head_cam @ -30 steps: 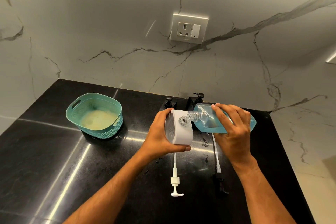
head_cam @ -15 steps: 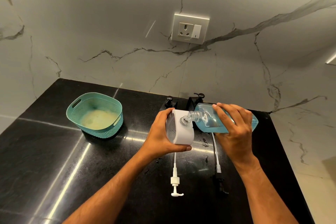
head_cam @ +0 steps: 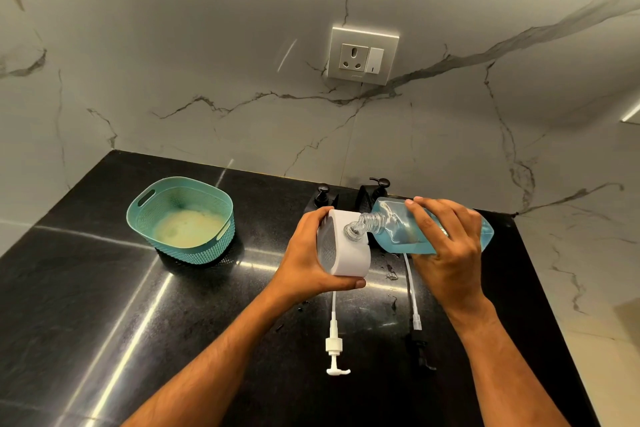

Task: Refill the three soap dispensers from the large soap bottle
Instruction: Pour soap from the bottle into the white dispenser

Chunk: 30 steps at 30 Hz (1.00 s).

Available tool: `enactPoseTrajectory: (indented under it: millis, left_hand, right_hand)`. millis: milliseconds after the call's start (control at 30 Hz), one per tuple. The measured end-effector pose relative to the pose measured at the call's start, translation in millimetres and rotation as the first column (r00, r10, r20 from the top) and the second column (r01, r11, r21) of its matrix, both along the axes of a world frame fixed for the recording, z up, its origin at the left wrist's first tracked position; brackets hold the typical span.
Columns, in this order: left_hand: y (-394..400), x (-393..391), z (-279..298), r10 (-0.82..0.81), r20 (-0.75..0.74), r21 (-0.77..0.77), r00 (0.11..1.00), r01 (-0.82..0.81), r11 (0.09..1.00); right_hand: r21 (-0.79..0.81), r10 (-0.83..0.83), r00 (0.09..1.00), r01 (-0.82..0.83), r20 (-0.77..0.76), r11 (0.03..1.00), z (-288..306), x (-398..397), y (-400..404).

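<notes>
My left hand [head_cam: 308,267] grips a white soap dispenser [head_cam: 343,253] with its pump off, standing on the black counter [head_cam: 104,322]. My right hand [head_cam: 446,253] holds the large clear soap bottle [head_cam: 401,229] of blue soap, tipped on its side, its neck resting in the dispenser's top opening. Behind them, against the wall, stand two black dispensers [head_cam: 323,194] [head_cam: 375,189], mostly hidden. A white pump with its tube [head_cam: 334,347] lies on the counter in front of the white dispenser. A black pump with a white tube [head_cam: 417,340] lies to its right.
A teal perforated basket [head_cam: 181,218] with a pale patch on its bottom stands at the left of the counter. A wall socket [head_cam: 362,55] sits on the marble wall. Small drops of liquid [head_cam: 391,276] lie near the dispenser. The counter's right edge runs beside my right forearm.
The large bottle has tipped slightly more, its neck staying in the white dispenser's opening. Both hands keep their grip and hardly move.
</notes>
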<state>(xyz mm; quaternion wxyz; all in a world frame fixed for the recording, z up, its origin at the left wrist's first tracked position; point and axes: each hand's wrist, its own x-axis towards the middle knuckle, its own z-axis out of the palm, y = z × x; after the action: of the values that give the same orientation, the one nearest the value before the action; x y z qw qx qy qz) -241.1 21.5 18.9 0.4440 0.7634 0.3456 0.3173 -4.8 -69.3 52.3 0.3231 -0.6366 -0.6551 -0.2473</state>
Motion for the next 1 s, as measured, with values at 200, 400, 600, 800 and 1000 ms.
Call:
enactPoseTrajectory:
  millis: [200,400,600,800,1000]
  left_hand:
    - [-0.4,-0.2,0.0,0.000,0.004,-0.001,1.000,0.000,1.000]
    - [-0.7,-0.4,0.6,0.001,0.001,0.000,1.000,-0.001,1.000]
    - [-0.7,-0.7,0.4,0.002,-0.001,-0.003,1.000,-0.002,1.000]
    - [-0.9,-0.3,0.1,0.004,-0.002,-0.002,1.000,-0.004,1.000]
    - [-0.8,-0.3,-0.3,0.004,0.004,-0.005,1.000,-0.004,1.000]
  right_hand:
    - [-0.001,0.000,1.000,0.000,0.001,1.000,1.4,-0.9,-0.4]
    - [0.007,0.003,1.000,-0.003,0.010,1.000,2.1,-0.8,0.1]
    - [0.005,-0.002,1.000,0.002,0.015,1.000,1.9,-0.6,-0.3]
    - [0.001,-0.006,1.000,0.006,0.019,1.000,1.6,0.6,-1.4]
    - [0.005,0.001,1.000,-0.002,0.026,1.000,0.4,1.6,0.2]
